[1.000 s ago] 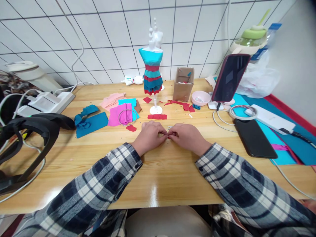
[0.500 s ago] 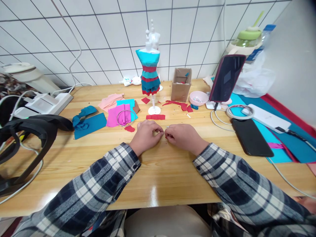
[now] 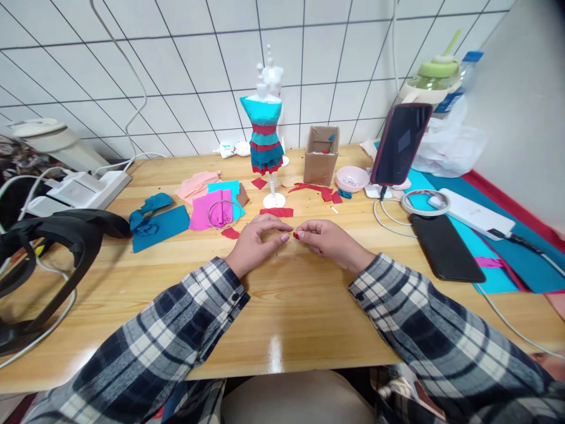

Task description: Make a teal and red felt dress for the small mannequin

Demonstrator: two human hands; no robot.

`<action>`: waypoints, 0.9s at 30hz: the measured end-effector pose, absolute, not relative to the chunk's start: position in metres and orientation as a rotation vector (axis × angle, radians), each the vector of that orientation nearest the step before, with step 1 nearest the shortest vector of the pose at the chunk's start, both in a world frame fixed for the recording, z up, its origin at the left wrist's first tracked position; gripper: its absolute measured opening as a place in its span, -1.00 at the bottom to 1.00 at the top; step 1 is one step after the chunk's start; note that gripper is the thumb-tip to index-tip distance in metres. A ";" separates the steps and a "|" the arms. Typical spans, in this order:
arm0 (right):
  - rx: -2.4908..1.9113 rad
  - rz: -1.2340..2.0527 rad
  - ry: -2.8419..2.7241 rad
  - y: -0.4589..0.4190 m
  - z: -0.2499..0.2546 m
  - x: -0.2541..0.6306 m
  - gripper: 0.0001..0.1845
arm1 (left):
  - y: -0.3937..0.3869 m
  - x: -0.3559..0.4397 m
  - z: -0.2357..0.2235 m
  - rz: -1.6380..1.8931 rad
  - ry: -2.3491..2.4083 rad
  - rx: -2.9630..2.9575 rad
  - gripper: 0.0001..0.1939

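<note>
My left hand (image 3: 258, 242) rests on the wooden table (image 3: 282, 306) with its thumb and forefinger apart in a loose curve, nothing visible between them. My right hand (image 3: 325, 240) lies just to the right and pinches a tiny red scrap (image 3: 295, 235) at its fingertips. A small gap separates the two hands. Beyond them stands a small white mannequin (image 3: 266, 132) wearing a teal and red striped dress. A red fabric strip (image 3: 276, 212) lies by its round base.
Pink, teal and blue fabric pieces (image 3: 212, 203) lie left of the mannequin. A cardboard box (image 3: 321, 155), a pink bowl (image 3: 349, 178), a propped phone (image 3: 399, 144), a flat black phone (image 3: 445, 254) and cables sit right. A black headset (image 3: 48, 241) lies far left.
My hands have drawn slightly apart. The left fingers, earlier pinched against the right fingertips, have spread. The red scrap stays in my right hand. The view has tilted down a little.
</note>
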State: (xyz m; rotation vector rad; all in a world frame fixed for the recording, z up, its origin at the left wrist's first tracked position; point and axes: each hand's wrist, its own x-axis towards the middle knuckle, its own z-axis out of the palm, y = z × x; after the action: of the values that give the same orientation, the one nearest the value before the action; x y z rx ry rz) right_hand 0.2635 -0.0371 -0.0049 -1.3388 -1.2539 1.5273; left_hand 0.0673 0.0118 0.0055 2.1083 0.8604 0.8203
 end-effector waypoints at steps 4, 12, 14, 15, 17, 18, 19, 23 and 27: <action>-1.239 1.684 -1.166 -0.041 -0.001 0.260 -0.64 | 0.012 0.069 0.002 0.833 0.856 2.042 -0.82; -1.262 1.707 -1.088 -0.042 0.001 0.255 -0.69 | 0.011 0.069 0.001 0.823 0.832 1.953 -0.84; -1.308 1.599 -1.113 -0.042 0.001 0.255 -0.66 | 0.011 0.069 0.001 0.819 0.849 1.940 -0.84; -1.321 1.546 -1.147 -0.042 0.002 0.255 -0.65 | 0.011 0.069 0.001 0.821 0.866 1.934 -0.84; -1.342 1.437 -1.253 -0.043 0.004 0.254 -0.63 | 0.011 0.069 0.000 0.832 0.906 1.906 -0.83; -1.355 1.370 -1.312 -0.043 0.004 0.253 -0.64 | 0.011 0.069 0.000 0.839 0.924 1.887 -0.82; -1.372 1.300 -1.371 -0.043 0.004 0.253 -0.65 | 0.012 0.069 -0.001 0.843 0.938 1.870 -0.82; -1.446 1.082 -1.487 -0.043 0.001 0.252 -0.74 | 0.011 0.069 -0.003 0.819 0.947 1.830 -0.79; -1.511 1.007 -1.559 -0.042 -0.001 0.252 -0.77 | 0.010 0.070 -0.001 0.794 0.914 1.795 -0.77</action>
State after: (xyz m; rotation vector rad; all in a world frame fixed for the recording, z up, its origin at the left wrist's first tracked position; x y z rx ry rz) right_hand 0.2523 -0.0423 -0.0011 -1.5105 -1.5592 1.0068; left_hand 0.0698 0.0096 -0.0012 1.7952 0.9140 0.7943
